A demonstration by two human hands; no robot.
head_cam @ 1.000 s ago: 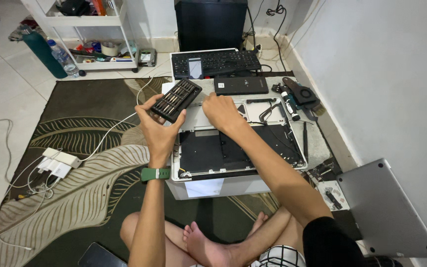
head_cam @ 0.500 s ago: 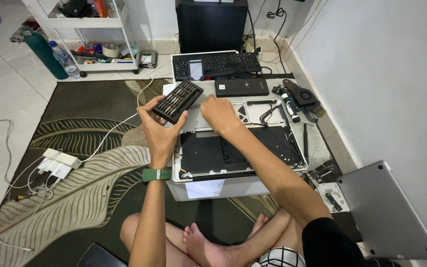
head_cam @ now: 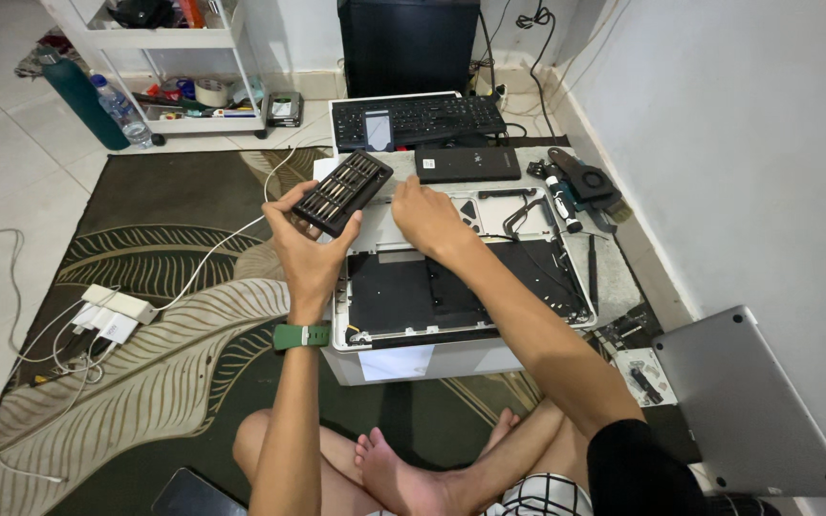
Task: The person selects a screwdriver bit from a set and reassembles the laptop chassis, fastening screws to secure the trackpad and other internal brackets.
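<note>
My left hand (head_cam: pixel 310 250) holds up a black screwdriver bit case (head_cam: pixel 343 191), tilted, with several bits in rows. A green watch band sits on that wrist. My right hand (head_cam: pixel 429 218) reaches forward, palm down, fingers resting on the silver top part of an opened laptop (head_cam: pixel 461 287) that lies on a low white box. Its dark inner parts are exposed. The right hand's fingertips are near the bit case; whether they pinch a bit is hidden.
Behind the laptop lie a black keyboard (head_cam: pixel 418 119), a flat black box (head_cam: pixel 467 163), a fan (head_cam: pixel 585 180) and loose tools. The silver bottom cover (head_cam: pixel 748 401) leans at right by the wall. A power strip (head_cam: pixel 112 311) with white cables lies on the patterned rug at left. My crossed legs are below.
My left hand has kept the bit case raised and shifted it slightly. My right hand has moved left a little, closer to the case.
</note>
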